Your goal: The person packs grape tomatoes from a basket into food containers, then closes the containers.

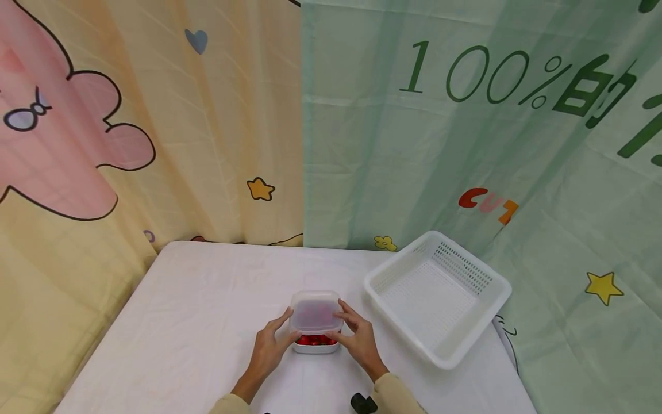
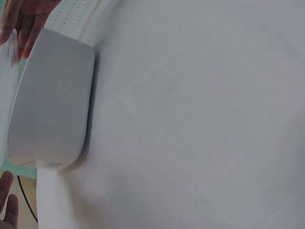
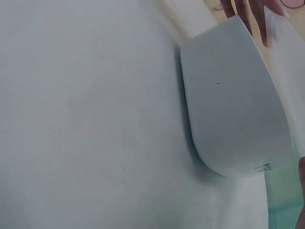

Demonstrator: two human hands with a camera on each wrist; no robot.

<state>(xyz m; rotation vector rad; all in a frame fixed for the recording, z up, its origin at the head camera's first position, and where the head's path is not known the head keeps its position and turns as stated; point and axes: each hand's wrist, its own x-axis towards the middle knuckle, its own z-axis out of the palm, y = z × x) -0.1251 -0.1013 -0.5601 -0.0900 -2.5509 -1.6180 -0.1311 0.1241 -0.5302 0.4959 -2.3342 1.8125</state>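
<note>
A translucent lid (image 1: 314, 313) is held over a small white container (image 1: 315, 349), its near edge raised so that red fruits (image 1: 314, 340) show beneath it. My left hand (image 1: 270, 345) pinches the lid's left side between thumb and fingers. On the opposite side, my right hand (image 1: 360, 340) grips it the same way. Both wrist views show the container's plain outer wall (image 2: 55, 100) standing on the white cloth, and the lid (image 3: 288, 71) apart from the rim. Most of the container's contents are hidden under the lid.
A large white perforated basket (image 1: 439, 351) sits to the right on the white-covered table (image 1: 207, 299). Printed curtains (image 1: 362, 149) hang behind and beside the table. A black device (image 1: 364, 403) is at my right sleeve.
</note>
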